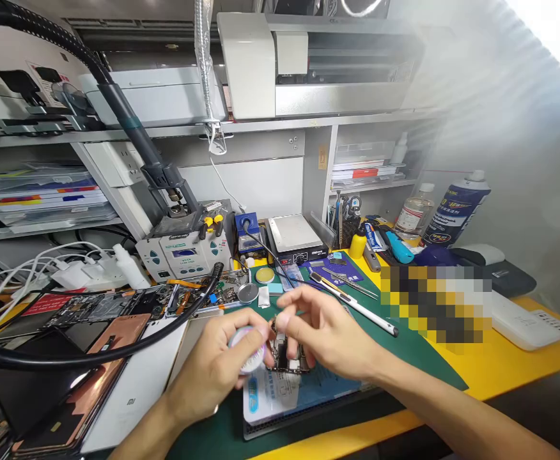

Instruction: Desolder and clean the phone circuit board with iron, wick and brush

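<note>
My left hand (227,351) is closed around a small round tin with a pale, purplish label (247,349), held on edge. Just right of it is a phone circuit board (284,358), dark with silvery parts, above a blue and white printed pad (303,391). My right hand (318,332) reaches over the board. Its thumb and fingers are curled together at the board's upper edge, and one fingertip overlaps the board. Whatever these fingers pinch is hidden. Behind the hands are an open round tin of yellowish paste (264,275) and a round metal lid (247,292).
A white pen-like tool (366,309) and tweezers (350,281) lie on the green mat (419,358). A thick black hose (117,358) arcs across the left side, over phone parts. A rework station (181,255) and a hot plate (296,239) stand behind.
</note>
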Action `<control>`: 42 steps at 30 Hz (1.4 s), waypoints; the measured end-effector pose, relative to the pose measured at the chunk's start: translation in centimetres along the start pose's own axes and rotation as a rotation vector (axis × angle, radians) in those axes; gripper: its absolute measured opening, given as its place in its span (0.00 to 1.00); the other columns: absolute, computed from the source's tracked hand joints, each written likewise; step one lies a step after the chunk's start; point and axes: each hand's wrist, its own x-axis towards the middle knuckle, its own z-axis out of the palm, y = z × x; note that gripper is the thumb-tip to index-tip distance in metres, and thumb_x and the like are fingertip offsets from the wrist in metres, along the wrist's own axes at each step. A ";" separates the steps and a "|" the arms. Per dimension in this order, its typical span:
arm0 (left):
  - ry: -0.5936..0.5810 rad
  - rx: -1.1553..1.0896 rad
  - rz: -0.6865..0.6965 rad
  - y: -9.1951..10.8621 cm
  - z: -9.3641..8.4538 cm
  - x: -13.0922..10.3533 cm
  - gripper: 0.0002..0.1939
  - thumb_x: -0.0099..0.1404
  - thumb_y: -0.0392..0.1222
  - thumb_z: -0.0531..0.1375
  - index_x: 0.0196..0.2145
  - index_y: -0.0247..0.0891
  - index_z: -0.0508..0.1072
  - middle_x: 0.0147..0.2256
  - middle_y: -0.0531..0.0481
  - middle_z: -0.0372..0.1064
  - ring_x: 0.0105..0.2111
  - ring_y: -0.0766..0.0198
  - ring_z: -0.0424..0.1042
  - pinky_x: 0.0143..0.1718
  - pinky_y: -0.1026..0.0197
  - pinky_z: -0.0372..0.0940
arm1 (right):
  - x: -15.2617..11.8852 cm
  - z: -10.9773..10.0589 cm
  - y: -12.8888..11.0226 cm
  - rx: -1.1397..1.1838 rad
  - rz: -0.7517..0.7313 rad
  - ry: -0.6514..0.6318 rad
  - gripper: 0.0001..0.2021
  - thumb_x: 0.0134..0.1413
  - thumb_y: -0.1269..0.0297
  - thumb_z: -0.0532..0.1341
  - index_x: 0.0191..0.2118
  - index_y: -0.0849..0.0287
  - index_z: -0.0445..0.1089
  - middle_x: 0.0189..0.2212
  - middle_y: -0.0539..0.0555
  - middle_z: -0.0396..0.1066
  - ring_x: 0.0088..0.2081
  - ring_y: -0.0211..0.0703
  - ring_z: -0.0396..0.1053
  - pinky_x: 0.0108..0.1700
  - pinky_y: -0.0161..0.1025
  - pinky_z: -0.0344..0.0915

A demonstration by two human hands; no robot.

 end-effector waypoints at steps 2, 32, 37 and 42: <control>0.092 -0.017 0.020 -0.3 -1.3 0.6 0.27 0.66 0.66 0.70 0.37 0.34 0.78 0.27 0.51 0.75 0.19 0.75 0.59 0.17 0.73 0.51 | 0.5 -1.2 -0.7 -0.005 -0.079 0.116 0.28 0.53 0.43 0.77 0.48 0.58 0.71 0.30 0.48 0.75 0.23 0.40 0.74 0.17 0.33 0.64; 0.283 0.297 -0.089 -4.0 -6.7 4.0 0.18 0.77 0.51 0.65 0.55 0.36 0.75 0.48 0.46 0.76 0.40 0.61 0.78 0.41 0.55 0.78 | 4.2 -6.9 0.0 -0.276 -0.090 0.460 0.12 0.74 0.56 0.67 0.48 0.62 0.77 0.40 0.52 0.79 0.35 0.41 0.78 0.37 0.41 0.79; 0.248 0.331 -0.052 -4.5 -5.5 4.3 0.17 0.77 0.50 0.65 0.55 0.36 0.75 0.47 0.46 0.76 0.40 0.61 0.78 0.41 0.55 0.78 | 4.4 -7.0 0.3 -0.322 -0.067 0.475 0.12 0.74 0.56 0.67 0.48 0.62 0.77 0.39 0.52 0.78 0.34 0.41 0.77 0.36 0.40 0.78; 0.233 0.374 -0.034 -4.5 -4.5 4.3 0.17 0.77 0.51 0.65 0.55 0.36 0.75 0.48 0.46 0.76 0.41 0.60 0.78 0.42 0.55 0.78 | 4.5 -6.9 0.5 -0.363 -0.061 0.474 0.12 0.75 0.56 0.67 0.46 0.62 0.77 0.37 0.50 0.78 0.31 0.39 0.76 0.34 0.38 0.77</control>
